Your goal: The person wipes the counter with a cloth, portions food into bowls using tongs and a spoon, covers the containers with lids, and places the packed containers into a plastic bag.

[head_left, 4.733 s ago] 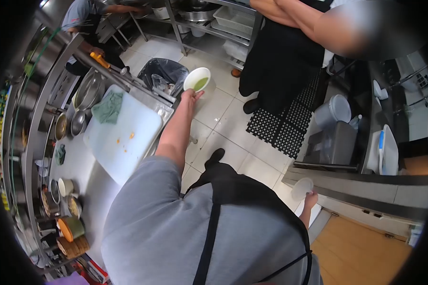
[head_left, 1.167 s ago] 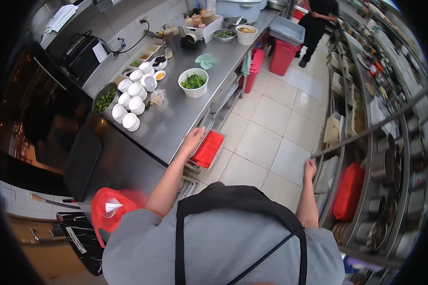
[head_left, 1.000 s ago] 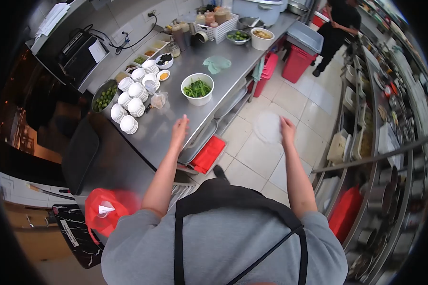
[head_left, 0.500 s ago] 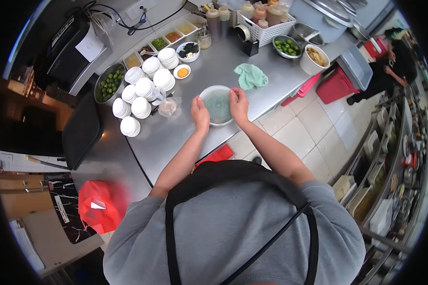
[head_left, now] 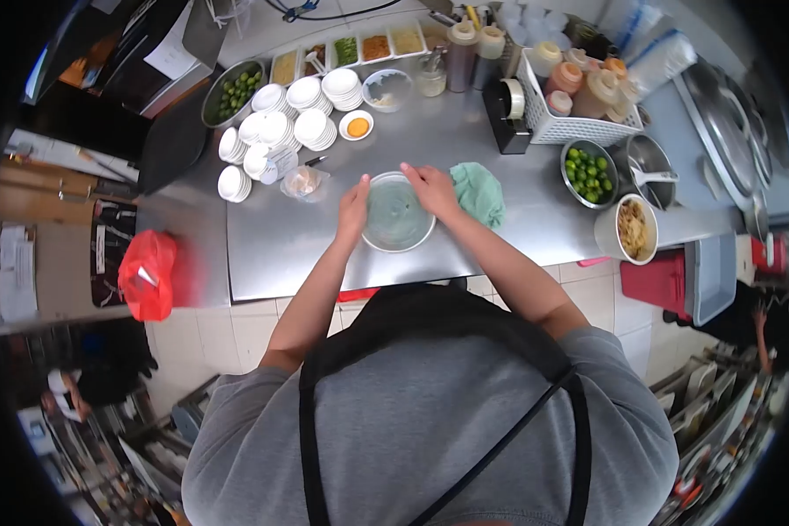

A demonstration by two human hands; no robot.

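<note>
A round bowl with a translucent lid (head_left: 398, 217) sits near the front edge of the counter (head_left: 280, 254). The left hand (head_left: 352, 210) and right hand (head_left: 433, 189) clasp opposite sides, seemingly to keep it level; a green cloth (head_left: 479, 195) lies just beside.

Illumination bright and fairly even over the steel counter (head_left: 280, 254), with diffuse pale glare along its front and a red reflection beside the red bag (head_left: 147, 285). Upper left dim, detail lost in shadow. Focus adequate at centre; strong wide-angle distortion bends the lower-right racks (head_left: 723, 412), which soften toward black vignetted corners.
</note>
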